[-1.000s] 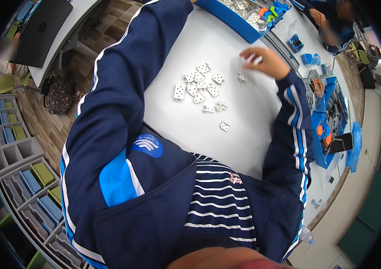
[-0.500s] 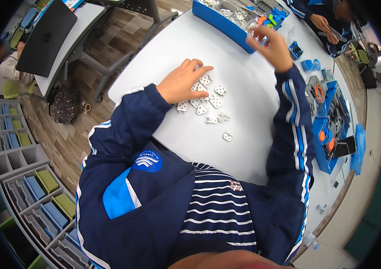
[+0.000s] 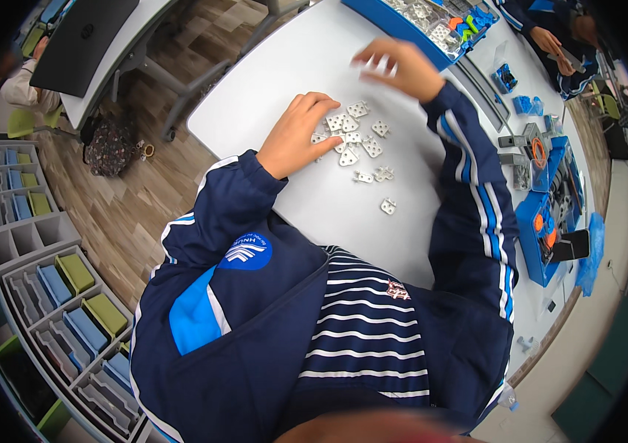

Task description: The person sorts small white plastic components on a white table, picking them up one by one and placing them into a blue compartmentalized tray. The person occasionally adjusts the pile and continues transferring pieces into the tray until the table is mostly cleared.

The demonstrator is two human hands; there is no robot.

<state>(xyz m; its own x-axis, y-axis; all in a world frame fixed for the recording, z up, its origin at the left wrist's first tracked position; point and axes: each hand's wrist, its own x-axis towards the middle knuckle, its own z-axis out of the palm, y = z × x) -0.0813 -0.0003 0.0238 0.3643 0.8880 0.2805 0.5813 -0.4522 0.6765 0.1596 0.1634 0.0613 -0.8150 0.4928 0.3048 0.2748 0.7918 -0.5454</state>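
Note:
Several small white brackets with holes (image 3: 348, 142) lie in a loose pile on the white table (image 3: 255, 88). My left hand (image 3: 295, 136) rests at the pile's left edge, thumb and fingers apart around its near pieces, gripping none that I can see. A few brackets lie nearer me, with a single bracket (image 3: 388, 206) apart from the others. Over the table, beyond the pile, hovers my right hand (image 3: 401, 68), its fingers bent and smeared by motion. Whitish patches show between those fingers; whether they are parts or the tabletop I cannot make out.
A blue bin (image 3: 402, 31) of metal and coloured parts stands at the far edge. Further right are a blue tray (image 3: 532, 229) with black and orange parts, small blue boxes and a blue plastic bag (image 3: 591, 255). Another person's hands (image 3: 554, 48) hold a grey piece at far right.
My right hand has moved left, from the blue bin's edge toward the pile. My left hand stays by the brackets. The whole view has shifted slightly.

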